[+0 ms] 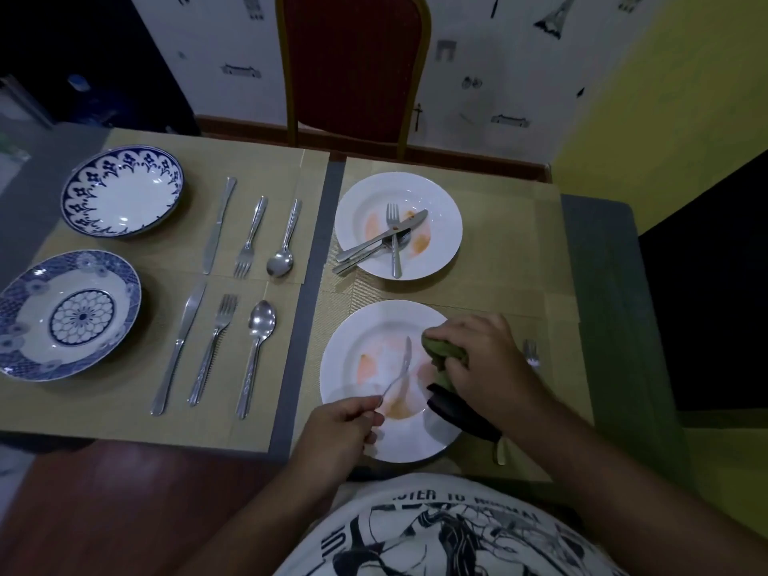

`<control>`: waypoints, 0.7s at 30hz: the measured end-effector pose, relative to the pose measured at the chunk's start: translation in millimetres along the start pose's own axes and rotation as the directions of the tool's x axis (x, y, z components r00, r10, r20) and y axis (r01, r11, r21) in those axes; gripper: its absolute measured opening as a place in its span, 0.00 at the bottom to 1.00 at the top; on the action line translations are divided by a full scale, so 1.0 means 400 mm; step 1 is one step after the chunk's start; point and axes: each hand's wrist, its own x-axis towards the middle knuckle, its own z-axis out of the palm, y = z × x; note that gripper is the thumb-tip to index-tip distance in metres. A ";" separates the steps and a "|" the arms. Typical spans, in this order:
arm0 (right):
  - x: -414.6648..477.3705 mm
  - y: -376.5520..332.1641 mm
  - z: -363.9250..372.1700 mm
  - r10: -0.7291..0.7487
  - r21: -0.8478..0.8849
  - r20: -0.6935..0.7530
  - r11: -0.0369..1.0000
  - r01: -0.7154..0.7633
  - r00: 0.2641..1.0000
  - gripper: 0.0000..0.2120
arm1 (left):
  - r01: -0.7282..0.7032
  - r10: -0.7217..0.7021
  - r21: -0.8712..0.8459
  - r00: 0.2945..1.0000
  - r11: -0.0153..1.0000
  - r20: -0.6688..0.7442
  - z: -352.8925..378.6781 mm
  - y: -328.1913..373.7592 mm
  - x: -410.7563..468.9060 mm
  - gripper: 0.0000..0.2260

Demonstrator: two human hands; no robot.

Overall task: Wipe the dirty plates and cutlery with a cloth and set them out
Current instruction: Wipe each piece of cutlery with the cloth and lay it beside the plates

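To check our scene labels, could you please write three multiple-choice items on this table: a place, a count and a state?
1. Where is the green cloth? A in the right hand; B on the far plate; C on the chair.
2. How many blue-patterned plates are set out? A one; B two; C four.
3. How does the near white plate look? A spotless; B smeared orange; C broken.
1 A: the fingers curl round it. 2 B: both lie at the left. 3 B: orange smears mark its well.
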 end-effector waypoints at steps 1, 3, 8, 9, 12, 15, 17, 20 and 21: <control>-0.009 -0.009 -0.002 -0.037 -0.002 -0.011 0.999 0.037 0.999 0.24 | -0.016 0.016 -0.001 0.999 1.000 -0.028 0.008 0.001 0.000 0.12; -0.030 -0.029 0.005 -0.146 -0.040 0.016 0.988 0.146 0.989 0.23 | -0.052 0.053 0.021 0.997 0.998 -0.055 0.021 0.002 -0.002 0.13; -0.045 -0.007 0.044 -0.299 -0.162 0.187 0.930 0.330 0.936 0.16 | -0.033 0.033 0.040 0.999 0.999 0.008 0.037 0.005 -0.020 0.11; -0.033 0.007 0.042 -0.281 -0.184 0.181 0.932 0.313 0.943 0.17 | -0.026 0.025 0.048 1.000 0.999 0.016 0.038 0.006 -0.022 0.11; 0.001 0.041 0.018 -0.157 -0.227 0.075 0.959 0.170 0.985 0.21 | 0.004 -0.005 0.064 1.000 0.998 0.021 0.049 0.008 -0.023 0.09; -0.001 0.077 -0.023 -0.023 -0.138 -0.058 0.990 0.015 0.998 0.21 | 0.041 -0.042 0.032 0.998 0.999 0.039 0.075 0.012 -0.023 0.08; -0.019 0.110 -0.053 0.062 -0.074 -0.098 0.995 -0.069 0.993 0.22 | 0.036 -0.037 0.022 0.997 0.999 0.070 0.102 0.019 -0.022 0.07; -0.063 0.161 -0.095 0.150 -0.052 -0.125 0.986 -0.157 0.981 0.23 | -0.003 -0.003 0.047 0.992 0.999 0.129 0.163 0.036 -0.009 0.06; -0.079 0.177 -0.109 0.170 -0.046 -0.133 0.983 -0.178 0.976 0.23 | -0.014 0.005 0.054 0.989 0.998 0.150 0.192 0.044 -0.006 0.06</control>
